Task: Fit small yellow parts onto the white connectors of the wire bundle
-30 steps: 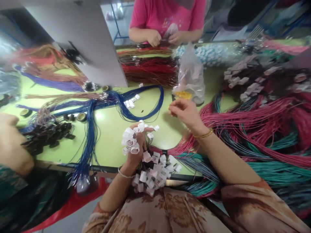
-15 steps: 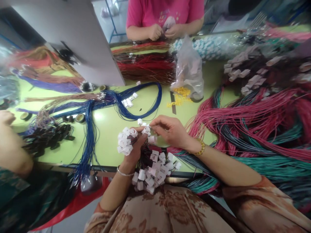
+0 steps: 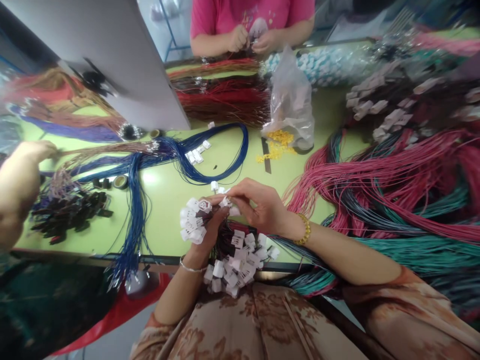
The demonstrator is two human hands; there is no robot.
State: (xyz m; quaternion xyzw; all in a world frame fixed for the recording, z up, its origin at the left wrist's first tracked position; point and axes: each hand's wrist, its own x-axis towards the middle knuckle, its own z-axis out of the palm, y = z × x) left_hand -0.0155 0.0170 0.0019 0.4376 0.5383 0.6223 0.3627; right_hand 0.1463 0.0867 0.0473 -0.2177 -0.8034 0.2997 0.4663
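Note:
My left hand [image 3: 208, 231] is closed round a bunch of white plastic connectors [image 3: 193, 220] on dark wires, held above the green table [image 3: 168, 190]. More white connectors [image 3: 236, 262] hang below it at the table edge. My right hand [image 3: 258, 205] pinches one white connector [image 3: 226, 201] at the top of the bunch, fingers pressed together. A small heap of yellow parts [image 3: 276, 145] lies beyond, beside a clear plastic bag [image 3: 291, 102].
Blue wires [image 3: 180, 155] loop across the table's middle. Pink, teal and dark wire bundles [image 3: 393, 195] fill the right. A person in pink [image 3: 247, 25] works opposite over red wires [image 3: 225, 100]. Another person's arm [image 3: 18, 185] is at the left, near black connectors [image 3: 71, 210].
My right hand has come back from the yellow parts to the bunch in my left hand and now pinches a connector. The arm at the left has risen.

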